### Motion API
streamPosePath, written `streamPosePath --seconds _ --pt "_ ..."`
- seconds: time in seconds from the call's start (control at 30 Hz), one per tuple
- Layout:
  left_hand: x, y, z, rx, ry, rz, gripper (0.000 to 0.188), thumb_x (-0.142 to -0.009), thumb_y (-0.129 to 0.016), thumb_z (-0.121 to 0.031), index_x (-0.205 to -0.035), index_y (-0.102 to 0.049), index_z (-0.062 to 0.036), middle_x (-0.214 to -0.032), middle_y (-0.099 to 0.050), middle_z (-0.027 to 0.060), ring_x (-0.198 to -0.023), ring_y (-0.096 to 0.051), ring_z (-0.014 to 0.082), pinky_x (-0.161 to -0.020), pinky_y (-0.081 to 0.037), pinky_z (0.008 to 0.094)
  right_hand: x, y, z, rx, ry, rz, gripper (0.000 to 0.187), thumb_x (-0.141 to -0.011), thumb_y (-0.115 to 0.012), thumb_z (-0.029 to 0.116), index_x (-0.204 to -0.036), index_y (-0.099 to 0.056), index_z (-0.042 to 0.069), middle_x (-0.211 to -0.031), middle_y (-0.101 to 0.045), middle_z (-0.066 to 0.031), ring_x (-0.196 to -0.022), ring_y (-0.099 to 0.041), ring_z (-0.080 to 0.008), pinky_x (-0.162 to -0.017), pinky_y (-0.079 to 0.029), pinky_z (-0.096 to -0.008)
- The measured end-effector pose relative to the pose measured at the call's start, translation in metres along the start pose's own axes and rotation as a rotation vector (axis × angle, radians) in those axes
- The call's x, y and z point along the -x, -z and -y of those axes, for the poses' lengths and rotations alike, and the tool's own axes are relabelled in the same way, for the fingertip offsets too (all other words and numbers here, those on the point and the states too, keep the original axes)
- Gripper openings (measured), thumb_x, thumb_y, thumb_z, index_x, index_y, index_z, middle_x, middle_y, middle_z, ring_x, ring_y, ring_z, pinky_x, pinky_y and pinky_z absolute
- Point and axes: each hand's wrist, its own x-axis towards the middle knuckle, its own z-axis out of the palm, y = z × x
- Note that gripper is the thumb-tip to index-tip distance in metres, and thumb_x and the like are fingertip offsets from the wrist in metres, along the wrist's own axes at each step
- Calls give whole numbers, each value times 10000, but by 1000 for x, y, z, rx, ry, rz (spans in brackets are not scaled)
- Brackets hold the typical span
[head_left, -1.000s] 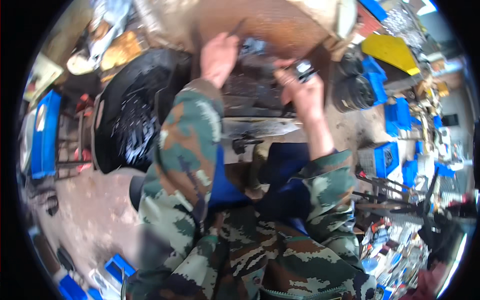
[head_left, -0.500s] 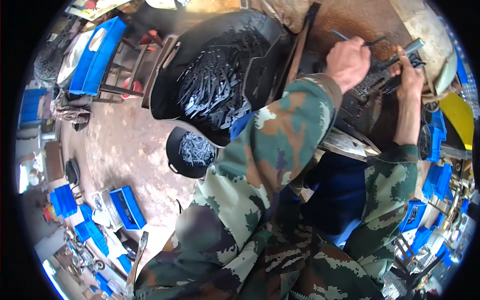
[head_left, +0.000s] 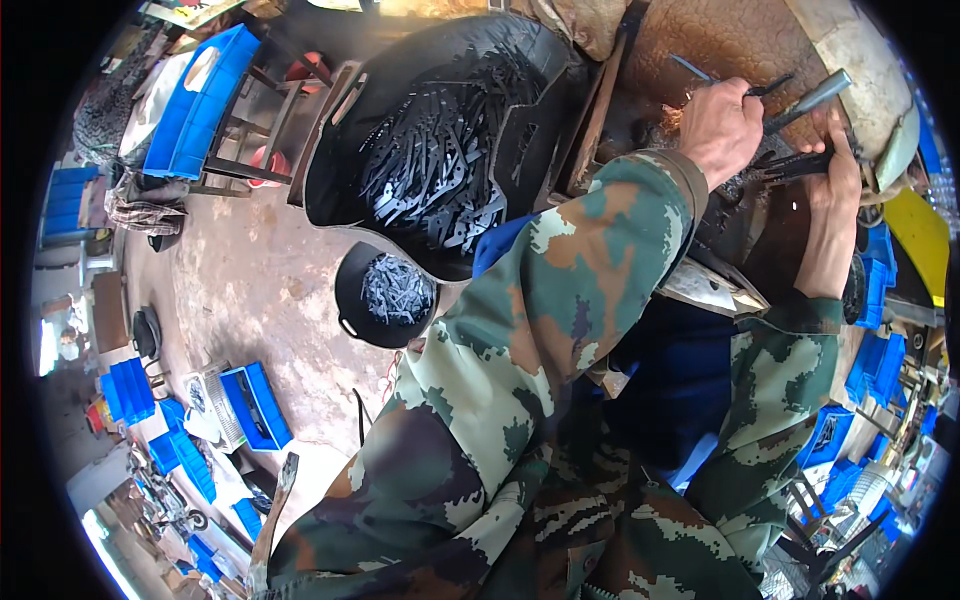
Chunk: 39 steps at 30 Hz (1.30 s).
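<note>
Left hand [head_left: 720, 132], 2 o'clock: closed round thin dark strip [head_left: 770, 86] | right hand [head_left: 838, 182], apart: beside dark metal pieces [head_left: 795, 163], grip cannot tell | black tub [head_left: 332, 165], 12 o'clock

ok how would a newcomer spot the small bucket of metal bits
Find the big black tub holding long metal strips, left of the person's left hand. Just below it in the view sits a small round black bucket. Its heap of shorter, silvery pieces sets it apart.

stained floor [head_left: 250, 270]: round black tub [head_left: 350, 290] | dark rack [head_left: 248, 170]: long blue bin [head_left: 212, 110]
</note>
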Motion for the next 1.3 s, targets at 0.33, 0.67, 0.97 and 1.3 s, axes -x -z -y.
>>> streamPosePath --seconds 0.33,0.67,0.97,1.3 --pt "-10 -40 -25 1086 539 107 176 -884 -557 -171 -814 -676 -61 -651 -621 62 -572 -557 155 -546 -461 304 40 -19 22 -403 -120 101 194 -1029 -471 164 -968 -508 -16 -870 -612 -126 -712 -579 -179 -795 -549 -423" --pt "27 -41 -46 1382 644 267 198 -939 -521 -245 -1028 -598 -87 -768 -627 34 -793 -631 209 -761 -518 336 129 -74 25 -302 287 -10 508 -923 -628 49 -1326 -320 83 -815 -621 -138 -554 -605 -224 -510 -534 -377" --pt "67 -68 -73 949 242 395 195 -916 -664 -215 -982 -672 -32 -676 -494 -63 -551 -395 11 -490 -285 190 183 -17 70 -127 266 -29 427 -892 -603 -6 -1282 -431 9 -661 -527 -62 -402 -386 -108 -374 -331 -278" --pt "84 -75 -90 526 -28 961 228 -883 -746 -168 -1048 -690 -20 -924 -670 -8 -823 -596 59 -740 -502 230 235 28 94 476 -126 109 199 -842 -674 7 -987 -593 -103 -677 -631 -108 -420 -515 -103 -364 -391 -244"
